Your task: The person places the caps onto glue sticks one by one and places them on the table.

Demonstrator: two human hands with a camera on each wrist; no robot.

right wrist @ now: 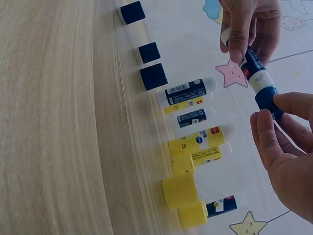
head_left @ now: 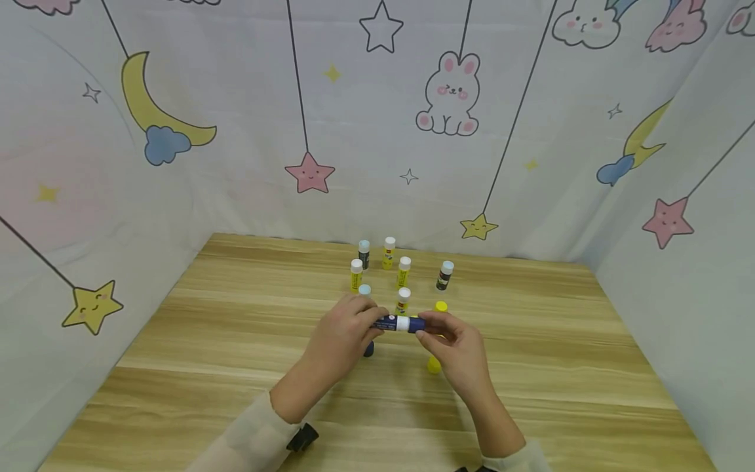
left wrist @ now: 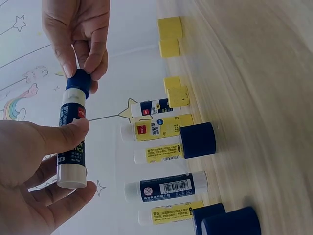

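My left hand (head_left: 348, 331) grips a dark blue glue stick (head_left: 389, 322) by its labelled body, held level above the table. At the stick's right end, my right hand (head_left: 463, 347) pinches the blue cap (head_left: 416, 324) between thumb and fingers. The cap sits on the stick's end, with a white band (left wrist: 74, 95) showing between it and the label. Below and behind the hands stand several uncapped glue sticks, among them a yellow one (head_left: 404, 271) and a dark one (head_left: 445, 276), all with whitish tops. My left hand partly hides one more stick (head_left: 365, 290).
Loose yellow caps (head_left: 434, 364) stand on the wooden table (head_left: 236, 367) near my right hand. Dark blue caps (right wrist: 133, 12) stand on the left side, one (head_left: 368, 349) partly behind my left hand. A printed curtain (head_left: 248, 183) borders the table's back and sides.
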